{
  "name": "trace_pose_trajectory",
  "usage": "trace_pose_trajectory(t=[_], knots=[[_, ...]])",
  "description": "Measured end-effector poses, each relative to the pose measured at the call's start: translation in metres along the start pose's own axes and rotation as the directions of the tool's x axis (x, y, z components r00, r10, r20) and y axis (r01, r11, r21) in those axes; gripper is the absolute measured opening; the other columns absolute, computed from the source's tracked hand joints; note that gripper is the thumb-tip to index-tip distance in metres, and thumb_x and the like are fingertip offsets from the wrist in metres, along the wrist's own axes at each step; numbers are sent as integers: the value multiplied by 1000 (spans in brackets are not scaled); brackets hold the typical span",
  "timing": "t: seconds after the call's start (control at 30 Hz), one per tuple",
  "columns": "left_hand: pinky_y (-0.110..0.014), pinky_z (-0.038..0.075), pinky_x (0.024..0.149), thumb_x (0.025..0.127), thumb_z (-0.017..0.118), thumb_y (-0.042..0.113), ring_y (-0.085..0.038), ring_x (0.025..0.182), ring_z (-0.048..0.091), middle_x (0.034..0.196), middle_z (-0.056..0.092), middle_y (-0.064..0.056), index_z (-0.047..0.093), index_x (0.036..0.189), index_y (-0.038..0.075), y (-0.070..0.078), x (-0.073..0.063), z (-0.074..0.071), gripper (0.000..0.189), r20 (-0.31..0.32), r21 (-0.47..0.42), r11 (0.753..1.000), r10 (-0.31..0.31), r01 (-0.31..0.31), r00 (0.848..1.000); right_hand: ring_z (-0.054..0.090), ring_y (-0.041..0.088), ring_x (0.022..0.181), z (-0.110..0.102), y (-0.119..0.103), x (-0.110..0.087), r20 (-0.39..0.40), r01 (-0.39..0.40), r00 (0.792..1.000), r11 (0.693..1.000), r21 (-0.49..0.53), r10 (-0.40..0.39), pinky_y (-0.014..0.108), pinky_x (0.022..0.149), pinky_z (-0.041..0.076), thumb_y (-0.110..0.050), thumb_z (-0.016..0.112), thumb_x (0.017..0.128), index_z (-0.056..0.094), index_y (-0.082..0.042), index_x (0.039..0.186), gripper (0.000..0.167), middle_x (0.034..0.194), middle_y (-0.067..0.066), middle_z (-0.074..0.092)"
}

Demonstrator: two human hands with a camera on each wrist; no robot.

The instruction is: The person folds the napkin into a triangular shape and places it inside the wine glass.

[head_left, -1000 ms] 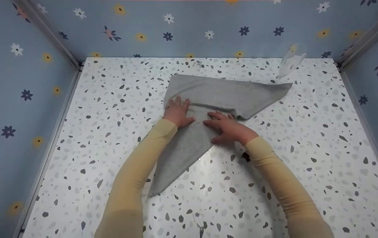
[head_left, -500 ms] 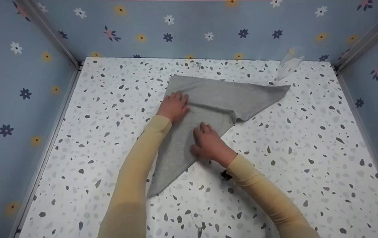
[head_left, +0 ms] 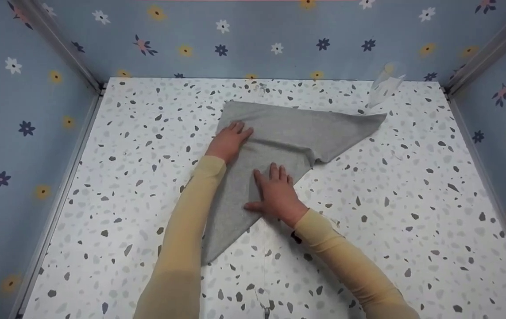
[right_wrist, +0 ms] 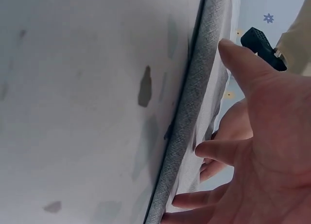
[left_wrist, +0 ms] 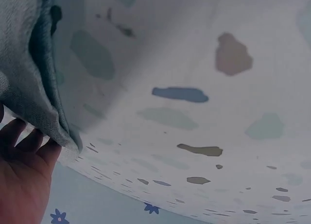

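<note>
A grey cloth [head_left: 306,126] lies folded on the speckled table, with one corner pointing right and another toward the front. A raised crease [head_left: 279,145] crosses its middle. My left hand [head_left: 227,142] rests on the cloth's left edge, fingers extended over the fabric. In the left wrist view its fingertips meet the layered cloth edge [left_wrist: 48,107]. My right hand [head_left: 279,195] lies over the slanted front edge, fingers spread and thumb out to the left. The right wrist view shows the thick folded edge [right_wrist: 192,107] beside the spread fingers of the right hand [right_wrist: 272,156].
A clear cup-like vessel [head_left: 384,86] stands at the back right, near the cloth's right corner. Blue flowered panels [head_left: 257,40] enclose the speckled white table [head_left: 412,186] at the back and both sides. A small dark device [right_wrist: 262,46] sits at the left sleeve.
My right hand has moved from beside the crease toward the front left, and its fingers have spread again. The left hand has shifted slightly left along the cloth edge.
</note>
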State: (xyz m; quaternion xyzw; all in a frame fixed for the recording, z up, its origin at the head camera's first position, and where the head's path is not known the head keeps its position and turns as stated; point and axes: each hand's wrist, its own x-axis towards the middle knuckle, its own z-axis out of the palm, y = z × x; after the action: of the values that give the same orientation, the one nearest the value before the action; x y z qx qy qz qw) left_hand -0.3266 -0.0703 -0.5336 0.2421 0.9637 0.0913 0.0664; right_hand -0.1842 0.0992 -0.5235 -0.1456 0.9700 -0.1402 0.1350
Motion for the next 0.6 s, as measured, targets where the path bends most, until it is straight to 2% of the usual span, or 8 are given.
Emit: trace_pose_trajectory(t=[0.2,0.37,0.6], knots=[[-48,22,112,103,38,15,-35,139,26,151,33,-14,42,146,18,0,-2,1,43,-25,-19,1000,9,-9,1000,15,52,136,-2,1,0,-2,8,1000,1000,-14,-8,64,104,24,-68,70,70,34,-17,150,102,149,31,17],[-50,24,110,102,39,12,-38,138,27,150,33,-16,43,145,18,0,-3,-1,44,-33,-7,1000,9,-10,999,13,49,138,-7,11,2,12,27,1000,1000,1,-27,63,105,22,-67,71,70,34,-19,150,101,151,29,16],[-52,29,107,102,40,16,-41,137,28,150,33,-17,43,146,19,-1,-12,0,44,-18,-13,999,-44,44,999,12,47,139,-14,34,5,49,125,991,992,0,-125,63,106,21,-66,73,69,35,-20,150,100,152,26,16]])
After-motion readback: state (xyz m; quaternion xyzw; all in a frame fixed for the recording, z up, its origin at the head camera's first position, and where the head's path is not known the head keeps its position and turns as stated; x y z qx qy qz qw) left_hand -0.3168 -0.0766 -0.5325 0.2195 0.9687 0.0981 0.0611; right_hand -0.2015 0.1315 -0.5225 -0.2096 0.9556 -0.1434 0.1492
